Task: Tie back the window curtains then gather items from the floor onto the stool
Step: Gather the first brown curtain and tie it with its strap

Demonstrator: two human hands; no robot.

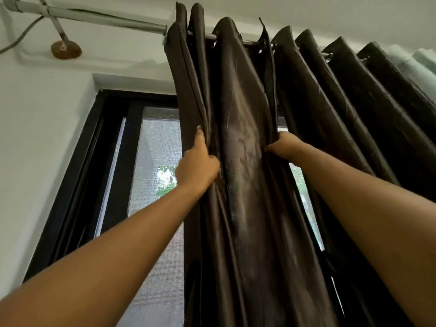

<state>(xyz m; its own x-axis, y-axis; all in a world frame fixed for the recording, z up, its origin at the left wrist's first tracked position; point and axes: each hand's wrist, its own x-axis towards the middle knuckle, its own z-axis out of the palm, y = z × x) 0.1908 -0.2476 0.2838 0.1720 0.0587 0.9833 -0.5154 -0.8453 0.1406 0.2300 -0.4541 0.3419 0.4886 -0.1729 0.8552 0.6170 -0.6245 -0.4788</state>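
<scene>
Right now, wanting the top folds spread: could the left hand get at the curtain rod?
Probably not. The left hand grips the edge of the brown curtain with the arm stretched up, and the rod sits well above it. Nothing blocks the way; it looks too high.

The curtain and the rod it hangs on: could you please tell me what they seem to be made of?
The curtain looks like dark brown woven fabric with a satin-like finish: soft highlights run down its folds. The rod seems to be metal, silvery and smooth, judging by its even grey shine, though coated plastic cannot be excluded.
</scene>
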